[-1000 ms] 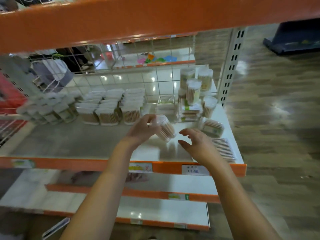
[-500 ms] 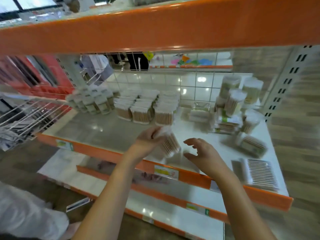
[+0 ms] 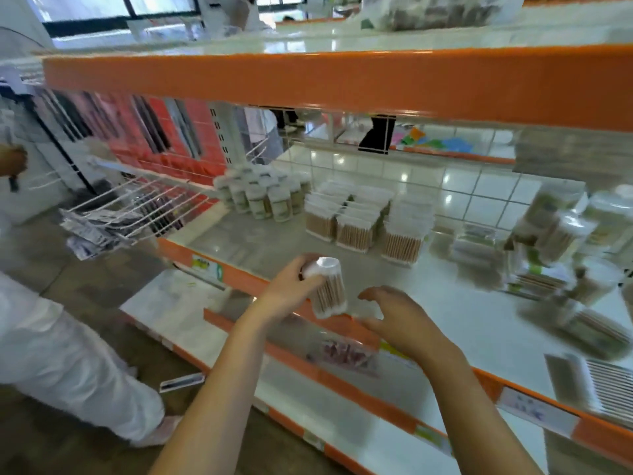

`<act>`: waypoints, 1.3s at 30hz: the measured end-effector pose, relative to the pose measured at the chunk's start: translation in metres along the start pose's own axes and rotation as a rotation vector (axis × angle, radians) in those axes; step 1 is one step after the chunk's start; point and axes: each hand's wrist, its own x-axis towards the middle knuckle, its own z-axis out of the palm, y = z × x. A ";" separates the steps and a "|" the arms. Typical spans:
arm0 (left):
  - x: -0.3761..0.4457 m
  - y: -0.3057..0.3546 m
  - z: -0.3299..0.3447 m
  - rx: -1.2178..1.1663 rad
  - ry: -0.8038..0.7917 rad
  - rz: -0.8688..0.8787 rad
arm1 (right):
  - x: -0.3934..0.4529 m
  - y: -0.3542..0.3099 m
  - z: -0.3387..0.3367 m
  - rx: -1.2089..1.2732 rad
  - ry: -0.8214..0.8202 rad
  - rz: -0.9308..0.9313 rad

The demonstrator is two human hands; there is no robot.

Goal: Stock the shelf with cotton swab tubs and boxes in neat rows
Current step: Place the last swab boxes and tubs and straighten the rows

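- The left hand (image 3: 291, 291) grips a clear swab tub (image 3: 328, 289) near its white lid, fingers curled round it; the tub tilts, lid toward 11 o'clock, held over the shelf's front lip.
- The right hand (image 3: 399, 320) hovers just beside the tub at 4 o'clock of it, fingers loosely curled and holding nothing.
- Against 0.5 s ago, the tub sits a little nearer the front lip and the view has swung left, so a person in white trousers (image 3: 65, 365) now fills the 8 o'clock side.
- The shelf (image 3: 462, 317) has bare surface from the hands up to the rows of boxes (image 3: 363, 221) at 12 o'clock; round tubs (image 3: 263, 197) stand at 11 o'clock, a blurred loose pile (image 3: 561, 248) at 2 o'clock.
- The orange front edge (image 3: 346, 325) runs under the tub.
- Price labels (image 3: 205, 265) on the edge are too blurred to read.
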 end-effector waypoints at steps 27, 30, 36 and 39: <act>-0.004 -0.102 -0.196 0.006 0.050 -0.017 | 0.099 -0.184 0.096 0.002 -0.165 -0.189; 0.008 -0.106 -0.207 0.023 0.064 -0.022 | 0.123 -0.192 0.095 0.073 -0.204 -0.200; 0.048 -0.106 -0.238 0.068 0.076 -0.041 | 0.176 -0.202 0.096 0.088 -0.207 -0.227; 0.070 -0.102 -0.250 0.092 0.112 0.003 | 0.200 -0.204 0.092 0.142 -0.164 -0.243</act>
